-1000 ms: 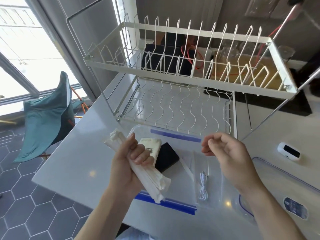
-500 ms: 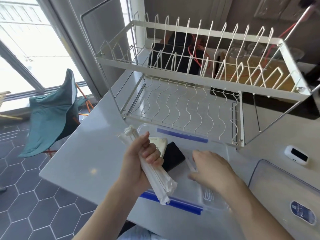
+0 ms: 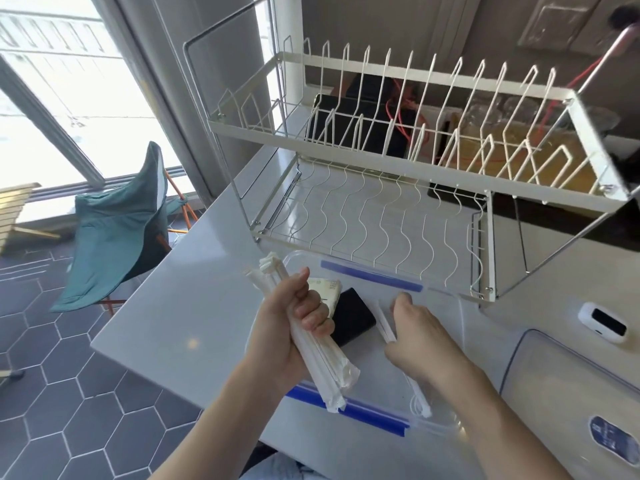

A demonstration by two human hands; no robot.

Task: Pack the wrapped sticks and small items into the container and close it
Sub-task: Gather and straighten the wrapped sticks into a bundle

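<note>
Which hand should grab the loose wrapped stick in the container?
Right. The right hand is free and already at the loose wrapped stick inside the container; the left hand is full, gripping the bundle of wrapped sticks.

Bright window (image 3: 52,98) (daylight pours in), dark hexagon-tiled floor (image 3: 52,393), teal folding chair (image 3: 117,223)

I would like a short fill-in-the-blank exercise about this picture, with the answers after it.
1. The bundle of wrapped sticks is held in the ____ hand.
2. The container has clips of ____ colour.
3. The black item lies ____ the container.

Answers: left; blue; inside
</note>
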